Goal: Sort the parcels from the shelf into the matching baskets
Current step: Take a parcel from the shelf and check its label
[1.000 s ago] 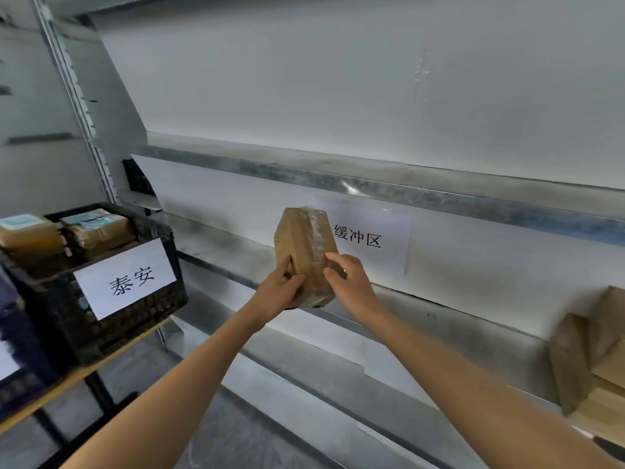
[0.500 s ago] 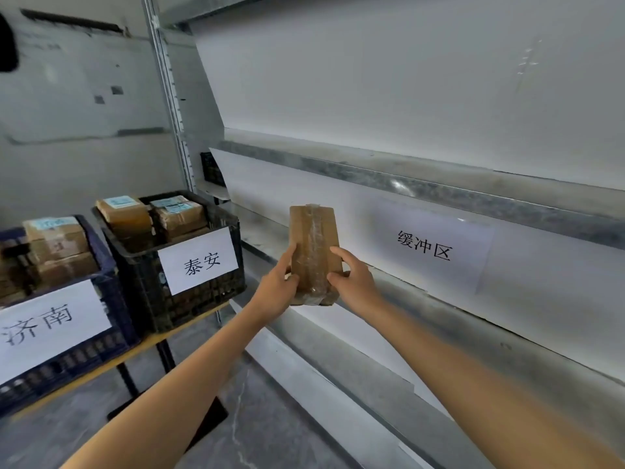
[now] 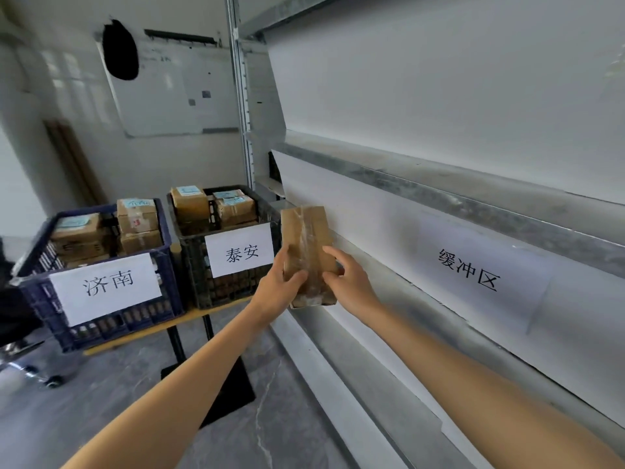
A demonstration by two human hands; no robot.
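Parcel (image 3: 306,245) stands on end in the air before the shelf (image 3: 439,204), long axis upright. Both hands grip its lower half, the left hand (image 3: 280,286) on the basket side and the right hand (image 3: 350,282) opposite. The black basket (image 3: 196,265) sits just to its left, with the blue basket (image 3: 170,299) beyond.

Open floor (image 3: 101,418) runs beside the shelf (image 3: 439,198); parcels (image 3: 137,218) crowd the blue basket (image 3: 37,299) and black basket (image 3: 233,289).
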